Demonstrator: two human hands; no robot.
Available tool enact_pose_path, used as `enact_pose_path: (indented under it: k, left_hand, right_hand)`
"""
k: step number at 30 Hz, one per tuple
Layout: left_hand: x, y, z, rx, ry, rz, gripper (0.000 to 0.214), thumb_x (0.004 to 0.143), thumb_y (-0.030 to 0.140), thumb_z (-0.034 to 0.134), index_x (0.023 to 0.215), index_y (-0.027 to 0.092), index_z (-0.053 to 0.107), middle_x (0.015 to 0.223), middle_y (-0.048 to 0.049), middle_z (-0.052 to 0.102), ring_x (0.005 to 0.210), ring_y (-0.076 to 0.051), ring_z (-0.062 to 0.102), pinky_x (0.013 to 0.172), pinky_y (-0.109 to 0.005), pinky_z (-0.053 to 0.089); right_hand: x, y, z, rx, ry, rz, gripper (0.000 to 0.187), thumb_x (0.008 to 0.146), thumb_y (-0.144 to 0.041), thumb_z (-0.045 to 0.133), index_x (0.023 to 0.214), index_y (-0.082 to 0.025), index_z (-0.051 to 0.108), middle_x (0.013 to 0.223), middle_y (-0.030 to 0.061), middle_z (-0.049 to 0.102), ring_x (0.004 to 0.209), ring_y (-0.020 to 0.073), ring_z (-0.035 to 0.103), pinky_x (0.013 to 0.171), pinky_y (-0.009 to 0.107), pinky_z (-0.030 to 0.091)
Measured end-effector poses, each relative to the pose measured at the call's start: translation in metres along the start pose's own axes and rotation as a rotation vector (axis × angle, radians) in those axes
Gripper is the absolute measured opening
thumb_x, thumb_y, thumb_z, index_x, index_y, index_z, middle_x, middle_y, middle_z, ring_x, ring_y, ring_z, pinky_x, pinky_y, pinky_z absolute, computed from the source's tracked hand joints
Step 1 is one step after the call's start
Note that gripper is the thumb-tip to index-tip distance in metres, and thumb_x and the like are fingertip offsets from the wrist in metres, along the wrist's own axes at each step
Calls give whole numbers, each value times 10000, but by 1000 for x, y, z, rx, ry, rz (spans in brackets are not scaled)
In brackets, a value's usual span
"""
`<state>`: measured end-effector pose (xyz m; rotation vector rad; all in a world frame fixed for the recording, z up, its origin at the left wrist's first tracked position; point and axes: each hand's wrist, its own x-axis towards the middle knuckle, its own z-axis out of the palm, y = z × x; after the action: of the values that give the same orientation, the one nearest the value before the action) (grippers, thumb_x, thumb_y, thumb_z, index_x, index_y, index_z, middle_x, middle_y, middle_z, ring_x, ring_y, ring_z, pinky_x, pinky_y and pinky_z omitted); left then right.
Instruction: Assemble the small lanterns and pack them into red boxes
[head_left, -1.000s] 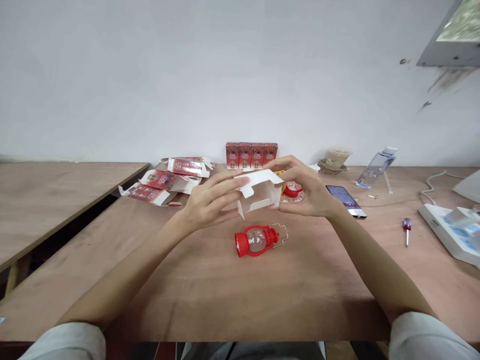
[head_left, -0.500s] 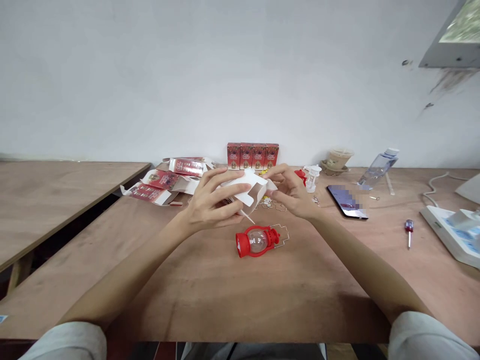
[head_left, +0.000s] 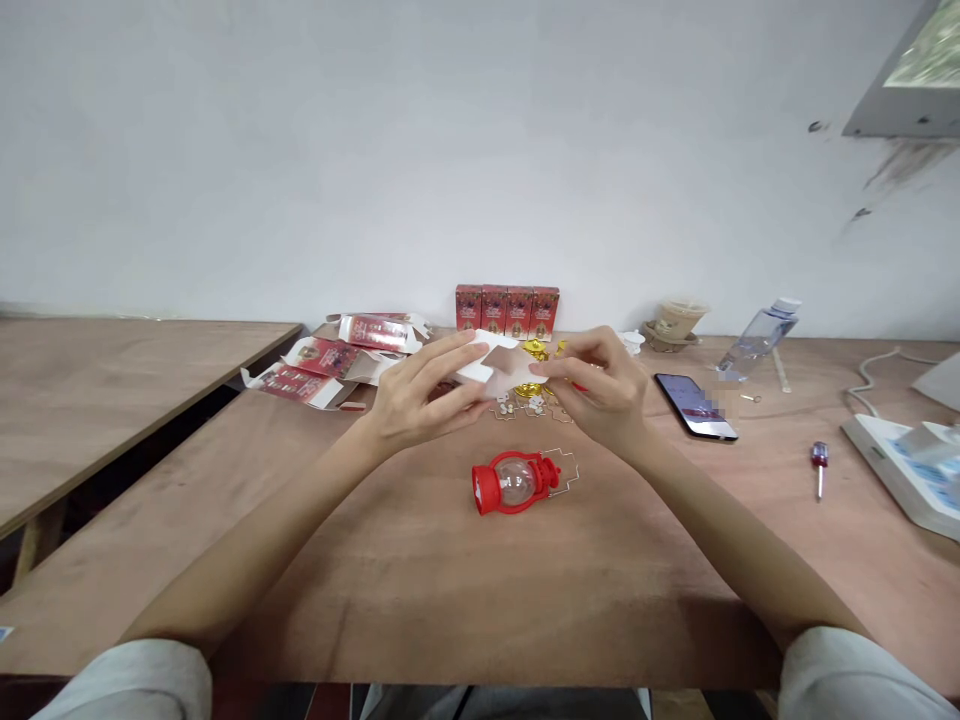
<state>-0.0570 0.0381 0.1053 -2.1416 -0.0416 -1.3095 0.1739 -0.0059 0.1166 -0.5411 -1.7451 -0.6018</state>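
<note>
Both my hands hold a small white cardboard box point(head_left: 499, 367) above the wooden table point(head_left: 480, 590). My left hand point(head_left: 420, 400) grips its left side with fingers wrapped round it. My right hand point(head_left: 600, 390) pinches its right end. A red toy lantern point(head_left: 516, 483) with a clear globe and a wire handle lies on its side on the table just below the hands. Small gold and white parts point(head_left: 534, 400) lie under the box.
Four red boxes point(head_left: 507, 311) stand in a row by the wall. Flattened red cartons point(head_left: 330, 360) lie at the back left. A phone point(head_left: 694, 404), a screwdriver point(head_left: 818, 464), a water bottle point(head_left: 757, 336), a cup point(head_left: 676, 320) and a white device point(head_left: 907, 470) are on the right.
The box has been turned and pressed flatter between my hands, and both hands have shifted slightly back and up. The lantern has stayed where it was.
</note>
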Motion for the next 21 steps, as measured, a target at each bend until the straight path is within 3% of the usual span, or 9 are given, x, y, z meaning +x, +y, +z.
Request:
enact_pose_path:
  k: [2, 4, 8, 12, 17, 21]
  left_hand:
    - [2, 0, 0, -70, -10, 10, 617, 711, 317, 763, 1235, 274, 440, 1230, -72, 621, 1171, -249, 587, 862, -381, 577]
    - [6, 2, -2, -204, -22, -67, 594, 768, 355, 702, 1281, 246, 423, 1193, -91, 637, 1139, -235, 600, 879, -392, 559]
    - [17, 6, -12, -469, -73, -349, 382, 841, 324, 618, 1196, 224, 519, 1211, -127, 612, 1121, -231, 589, 928, -432, 501]
    - [28, 8, -25, -705, -259, -477, 366, 827, 343, 637, 1161, 237, 529, 1331, -144, 521, 1225, -270, 520, 959, -461, 480]
    - [29, 5, -33, -548, -394, -346, 470, 794, 326, 679, 1229, 259, 515, 1332, -131, 516, 1199, -264, 537, 930, -413, 508]
    - [25, 2, -33, -239, -405, -243, 453, 819, 321, 659, 1244, 271, 510, 1287, -125, 545, 1132, -237, 581, 814, -339, 552]
  right_hand:
    - [1, 1, -3, -111, 85, -92, 243, 809, -35, 575, 769, -255, 670, 543, -61, 526, 456, 57, 506, 394, 195, 368]
    - [3, 2, -7, -113, 101, -132, 239, 811, -32, 583, 780, -253, 667, 490, -75, 535, 415, 55, 496, 376, 200, 352]
    - [8, 1, -13, 51, 36, -122, 229, 837, -44, 561, 838, -252, 656, 684, -40, 705, 641, 109, 690, 493, 200, 518]
    - [7, 1, -12, 150, 26, -156, 272, 847, -21, 515, 915, -251, 644, 750, -27, 722, 766, 139, 720, 600, 247, 592]
    - [6, 1, -11, 194, 2, -120, 330, 824, -5, 485, 976, -266, 618, 778, -27, 712, 784, 138, 709, 622, 268, 585]
    - [12, -8, -18, 212, -238, -19, 259, 823, -79, 463, 982, -225, 606, 845, 23, 707, 812, 166, 679, 674, 315, 542]
